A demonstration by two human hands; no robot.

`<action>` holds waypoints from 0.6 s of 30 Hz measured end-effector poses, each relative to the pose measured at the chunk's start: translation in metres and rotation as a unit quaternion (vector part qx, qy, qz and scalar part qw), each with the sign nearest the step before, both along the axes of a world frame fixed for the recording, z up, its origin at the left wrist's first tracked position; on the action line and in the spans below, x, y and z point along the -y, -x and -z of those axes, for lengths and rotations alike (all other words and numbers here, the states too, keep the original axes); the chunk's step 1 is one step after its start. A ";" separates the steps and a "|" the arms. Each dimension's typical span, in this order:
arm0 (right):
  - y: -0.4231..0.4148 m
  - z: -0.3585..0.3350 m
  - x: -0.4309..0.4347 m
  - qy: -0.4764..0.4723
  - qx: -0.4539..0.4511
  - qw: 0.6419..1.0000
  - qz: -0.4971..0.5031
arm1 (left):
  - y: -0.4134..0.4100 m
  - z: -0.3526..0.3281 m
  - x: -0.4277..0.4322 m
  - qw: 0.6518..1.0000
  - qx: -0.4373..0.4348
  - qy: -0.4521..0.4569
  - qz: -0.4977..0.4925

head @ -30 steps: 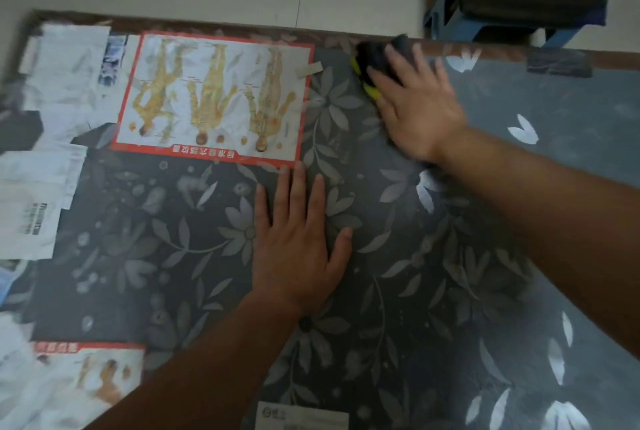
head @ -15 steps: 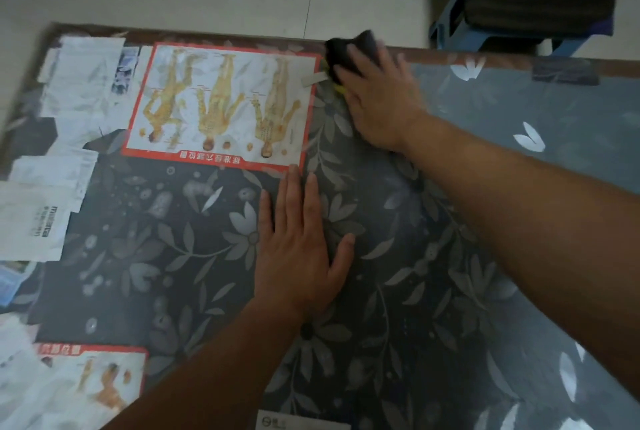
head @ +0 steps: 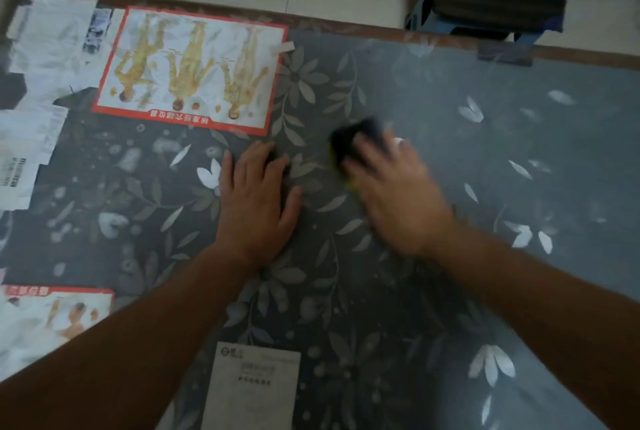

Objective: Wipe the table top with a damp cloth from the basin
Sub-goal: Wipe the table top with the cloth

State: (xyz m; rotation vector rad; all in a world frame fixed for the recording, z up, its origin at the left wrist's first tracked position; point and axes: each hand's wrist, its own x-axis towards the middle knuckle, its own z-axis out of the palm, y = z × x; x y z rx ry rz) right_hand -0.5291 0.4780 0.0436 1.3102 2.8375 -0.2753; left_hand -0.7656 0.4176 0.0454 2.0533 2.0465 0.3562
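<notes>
The cloth [head: 353, 144], dark with a yellow-green edge and blurred, lies on the desk [head: 540, 138] near its middle, its near right part under the right hand [head: 398, 201]. The desk top is glossy grey with a pale leaf-and-flower print and a brown far rim.

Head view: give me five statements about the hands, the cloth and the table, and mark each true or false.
1. The left hand lies flat on the table top. True.
2. The right hand presses on a dark cloth. True.
3. The cloth lies on the red-bordered chart. False: it is on the floral surface, to the right of the chart and apart from it.
4. The left hand holds the white card. False: the card lies flat near the front edge, away from that hand.
5. A blue stool stands on the floor beyond the far edge. True.
</notes>
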 end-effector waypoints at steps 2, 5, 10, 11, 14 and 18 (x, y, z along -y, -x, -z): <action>-0.014 -0.002 0.051 0.022 0.026 0.992 -0.125 | -0.001 -0.006 0.015 1.000 -0.006 -0.001 -0.013; -0.052 -0.001 0.022 -0.026 0.044 0.997 -0.058 | -0.006 -0.010 0.053 0.997 -0.038 0.051 -0.038; -0.024 -0.004 0.008 0.009 -0.013 0.976 0.218 | -0.008 -0.001 0.084 0.984 -0.045 0.160 -0.057; -0.013 -0.001 0.037 -0.002 -0.003 0.990 0.140 | -0.008 -0.001 0.083 0.982 -0.047 0.176 -0.057; -0.011 -0.004 0.123 0.032 -0.008 0.995 -0.096 | -0.005 -0.001 0.078 0.974 -0.067 0.209 -0.054; -0.045 -0.004 0.076 0.002 0.048 0.994 -0.098 | -0.008 -0.007 0.076 0.966 -0.058 0.248 -0.046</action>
